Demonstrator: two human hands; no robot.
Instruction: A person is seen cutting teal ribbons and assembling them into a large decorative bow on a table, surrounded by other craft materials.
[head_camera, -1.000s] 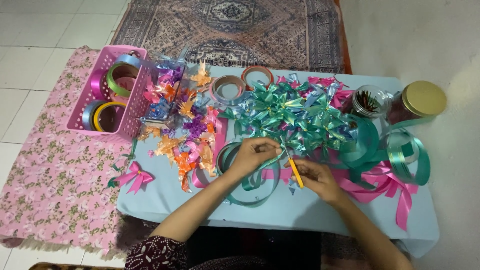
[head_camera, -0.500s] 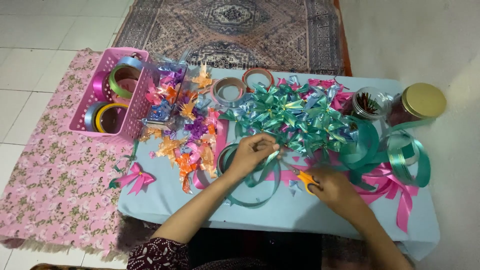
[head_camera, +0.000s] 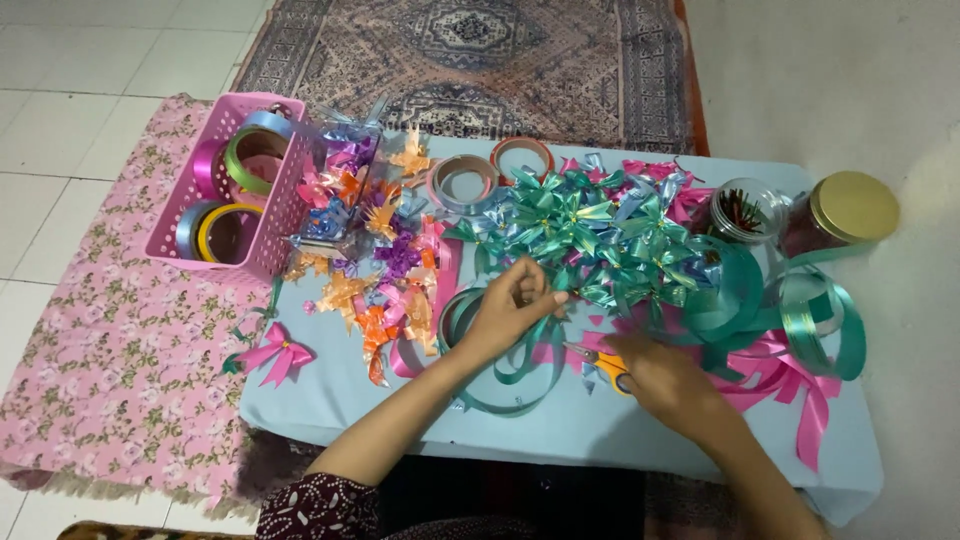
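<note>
My left hand (head_camera: 512, 308) pinches a small piece of teal ribbon at the near edge of a heap of teal and blue ribbon bows (head_camera: 590, 235). Under that hand lies a loose coil of teal ribbon (head_camera: 500, 372). My right hand (head_camera: 665, 380) rests low on the light blue tabletop (head_camera: 400, 410), closed around orange-handled scissors (head_camera: 603, 362) whose blades point left toward the left hand.
A pink basket (head_camera: 268, 225) of ribbon rolls stands at the left. Mixed orange, purple and pink bows (head_camera: 385, 265) lie beside it. Two tape rolls (head_camera: 462, 180), a glass jar (head_camera: 742, 210) and a gold-lidded jar (head_camera: 850, 208) stand at the back. A pink bow (head_camera: 275, 355) lies front left.
My right hand has dropped the scissors from upright by the left hand down to the tabletop and shifted right. My left hand moved slightly right toward the teal bows.
</note>
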